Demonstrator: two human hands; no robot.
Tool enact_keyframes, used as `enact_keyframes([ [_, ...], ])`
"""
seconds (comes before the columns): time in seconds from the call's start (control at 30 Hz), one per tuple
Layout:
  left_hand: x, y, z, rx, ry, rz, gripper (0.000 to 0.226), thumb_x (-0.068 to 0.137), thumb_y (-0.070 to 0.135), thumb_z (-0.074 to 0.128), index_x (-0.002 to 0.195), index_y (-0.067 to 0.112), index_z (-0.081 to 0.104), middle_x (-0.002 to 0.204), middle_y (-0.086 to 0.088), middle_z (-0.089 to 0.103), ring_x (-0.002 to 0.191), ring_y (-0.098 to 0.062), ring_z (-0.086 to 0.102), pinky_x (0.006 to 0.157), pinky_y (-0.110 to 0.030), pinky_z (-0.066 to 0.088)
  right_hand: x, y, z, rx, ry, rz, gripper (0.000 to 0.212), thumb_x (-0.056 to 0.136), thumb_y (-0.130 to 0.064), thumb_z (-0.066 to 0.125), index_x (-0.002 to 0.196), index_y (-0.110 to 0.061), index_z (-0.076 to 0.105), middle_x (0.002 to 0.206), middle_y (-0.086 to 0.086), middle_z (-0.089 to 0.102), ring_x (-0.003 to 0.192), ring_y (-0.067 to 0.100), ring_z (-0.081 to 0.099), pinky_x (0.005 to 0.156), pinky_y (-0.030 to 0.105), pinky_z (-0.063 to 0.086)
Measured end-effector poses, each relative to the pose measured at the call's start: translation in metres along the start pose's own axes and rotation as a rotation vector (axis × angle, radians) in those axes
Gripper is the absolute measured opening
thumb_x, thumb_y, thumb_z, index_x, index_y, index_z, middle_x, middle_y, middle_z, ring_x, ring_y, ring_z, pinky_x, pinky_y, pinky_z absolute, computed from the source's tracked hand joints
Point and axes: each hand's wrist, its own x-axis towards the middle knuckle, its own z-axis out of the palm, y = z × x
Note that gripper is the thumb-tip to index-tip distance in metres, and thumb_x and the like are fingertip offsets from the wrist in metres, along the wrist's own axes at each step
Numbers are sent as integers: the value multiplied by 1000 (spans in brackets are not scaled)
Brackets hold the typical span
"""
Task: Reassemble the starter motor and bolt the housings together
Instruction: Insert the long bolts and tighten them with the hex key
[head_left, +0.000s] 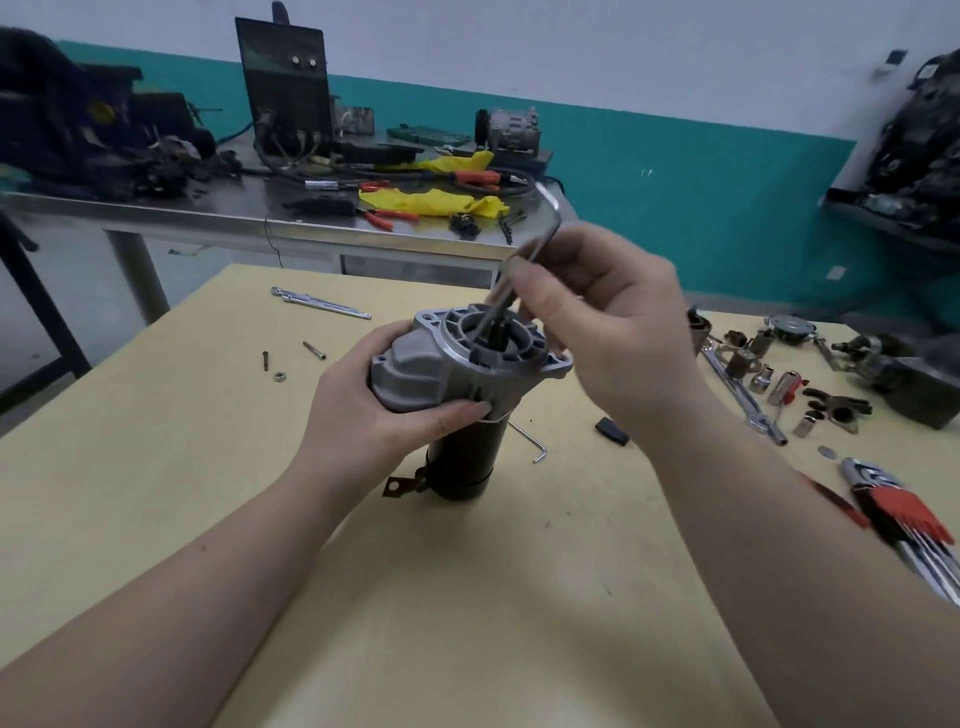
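Teal-and-white walls close off the workshop behind a long grey metal workbench (218, 221) that I see crowded with a tall dark boxy machine with two knobs (284, 88), crumpled yellow rags (431, 200) and orange-handled pliers (390, 217). Nearer to me lies the pale yellow wooden table (156, 467), and on it, roughly at its middle, stands the starter motor (457, 395) upright on the end of its black cylindrical body, its cast silver aluminium nose housing on top. My left hand (379, 410) grips that housing from the left, fingers curled round the far side and thumb pressed along the near edge. My right hand (613, 332) is raised just above and right of the housing, pinching a long L-shaped steel hex key (524, 260) whose lower end points down into the open mouth of the housing; whether its tip is seated there I cannot tell. At the right edge of the table I make out a red holder of hex keys (904, 519), a long chrome ratchet handle (737, 389) and a scatter of small chrome sockets (779, 387). Behind the motor lies a slim silver tool (322, 304); to its left, two short dark bolts (314, 351) and a small hex nut (280, 376); just right of the body, a small loose hex key (530, 441).
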Motion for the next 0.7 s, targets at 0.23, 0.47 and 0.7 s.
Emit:
enact_keyframes([
  [0.23,1,-4,-2,9,-4,-14,70,59,42,103,122,47,74,119,11,80,109,-10,77,87,-20,61,-9,19,8,85,71,3,12,101,-4,62,107,-8,71,92,12,78,68,18,64,60,20,50],
  [0.47,2,-7,-3,14,-2,-2,70,62,42,103,126,45,73,121,13,78,109,-9,76,83,-19,61,-10,22,6,202,107,26,15,103,-3,58,112,-7,70,90,12,74,65,17,60,55,23,47],
  [0.7,1,-8,-3,2,-8,-4,71,63,42,103,128,38,73,122,8,80,112,-13,76,86,-21,61,-9,20,7,127,41,8,15,104,-2,58,114,-2,68,91,14,75,67,16,62,61,18,48],
])
